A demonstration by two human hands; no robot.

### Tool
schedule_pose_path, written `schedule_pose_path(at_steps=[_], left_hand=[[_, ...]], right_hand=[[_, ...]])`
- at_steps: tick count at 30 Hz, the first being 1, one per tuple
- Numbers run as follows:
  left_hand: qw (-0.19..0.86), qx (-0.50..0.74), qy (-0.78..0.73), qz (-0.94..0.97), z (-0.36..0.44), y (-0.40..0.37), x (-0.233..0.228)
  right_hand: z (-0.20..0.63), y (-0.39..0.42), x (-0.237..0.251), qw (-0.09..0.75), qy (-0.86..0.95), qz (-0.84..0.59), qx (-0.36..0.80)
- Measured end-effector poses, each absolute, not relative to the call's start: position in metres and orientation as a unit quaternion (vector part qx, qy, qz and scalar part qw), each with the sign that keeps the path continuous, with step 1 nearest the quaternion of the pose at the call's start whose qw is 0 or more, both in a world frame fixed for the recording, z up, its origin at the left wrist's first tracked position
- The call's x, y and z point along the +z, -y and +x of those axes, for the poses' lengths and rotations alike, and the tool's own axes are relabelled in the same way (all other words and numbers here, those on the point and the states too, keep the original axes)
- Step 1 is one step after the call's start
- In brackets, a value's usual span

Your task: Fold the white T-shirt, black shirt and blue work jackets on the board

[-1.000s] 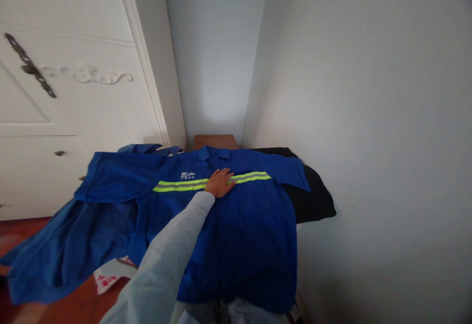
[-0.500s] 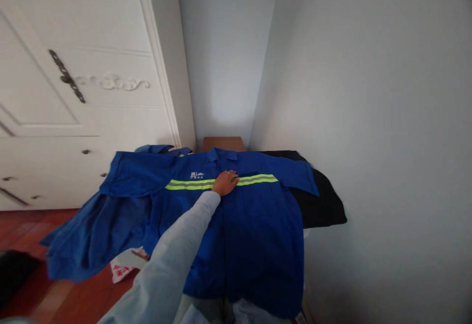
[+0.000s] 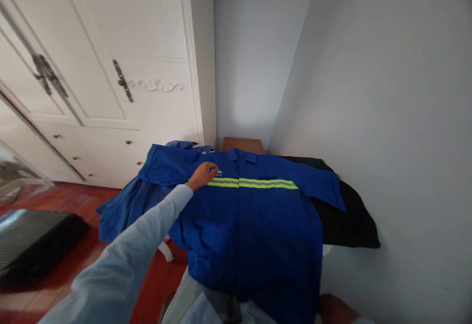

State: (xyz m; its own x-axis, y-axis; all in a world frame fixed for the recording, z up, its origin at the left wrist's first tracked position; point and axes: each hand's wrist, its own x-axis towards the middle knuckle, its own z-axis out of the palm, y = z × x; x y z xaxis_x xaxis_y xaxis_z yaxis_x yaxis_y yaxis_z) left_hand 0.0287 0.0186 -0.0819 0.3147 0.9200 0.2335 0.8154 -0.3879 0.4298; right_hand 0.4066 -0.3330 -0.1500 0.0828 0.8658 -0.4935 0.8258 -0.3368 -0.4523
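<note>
A blue short-sleeved work shirt [image 3: 265, 225] lies spread out, collar at the far side, with a yellow-green and grey reflective band across its chest. Over the white chest logo is my left hand [image 3: 202, 174], thumb and finger curled together in a loose pinch. I cannot make out whether anything sits between the fingertips. At the bottom edge, beside the shirt's lower right hem, my right hand [image 3: 332, 308] shows only partly; it is dark and its fingers are hidden. More blue clothing [image 3: 121, 213] hangs beneath the shirt's left sleeve.
Black cloth [image 3: 350, 216] lies under the right sleeve, close to the grey wall [image 3: 405, 117]. A white wardrobe [image 3: 158, 29] stands at the left. Behind the collar is a brown wooden surface [image 3: 243, 143]. A dark package [image 3: 40, 245] rests on the red-brown floor [image 3: 110, 265].
My left hand has moved left along the chest, from the front opening to the logo. My right hand has come into view at the bottom. The view has turned left.
</note>
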Motion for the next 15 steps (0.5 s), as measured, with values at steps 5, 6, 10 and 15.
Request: schedule_pose_path(at_steps=[5,6,10,15], left_hand=[[0.075,0.112,-0.624,0.77,-0.043,-0.017,-0.073],[0.072,0.094,-0.637,0.762,-0.052,-0.015,-0.074],[0.035,0.024,-0.66,0.75,-0.067,-0.011,-0.075],[-0.035,0.035,-0.668,0.743,-0.073,-0.012,-0.066]], right_hand=[[0.411,0.286,-0.082,0.069,0.665,-0.594,0.448],[0.404,0.276,-0.06,0.115,0.701,-0.578,0.402],[0.355,0.209,0.0,0.234,0.807,-0.461,0.287],[0.308,0.086,-0.026,0.25,0.846,-0.428,0.195]])
